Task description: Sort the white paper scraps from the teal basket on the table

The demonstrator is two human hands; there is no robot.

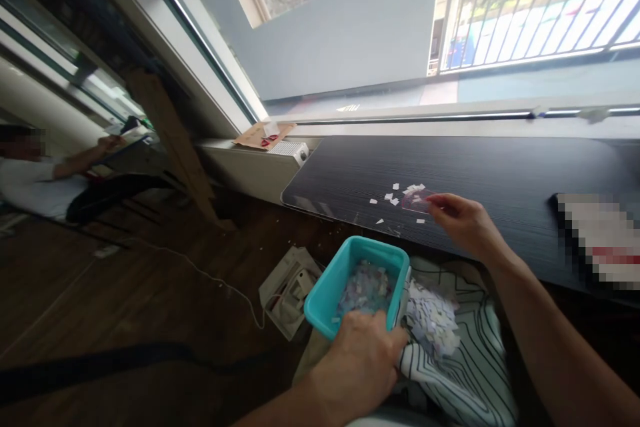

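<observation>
Head view: my left hand [364,350] is closed over the near rim of a turquoise bin [319,303], paper scraps [367,285] inside, just off the table's [500,177] front edge. My right hand [461,219] pinches a clear pinkish sheet [412,203] near that edge, among white bits [389,197]. Striped cloth [483,360] beside the bin carries a scrap heap [434,321].

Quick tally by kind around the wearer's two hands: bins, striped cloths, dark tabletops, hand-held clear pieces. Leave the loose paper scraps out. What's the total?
Turquoise bin, in the left hand: 1
Striped cloth: 1
Dark tabletop: 1
Clear piece, in the right hand: 1
Total: 4
</observation>
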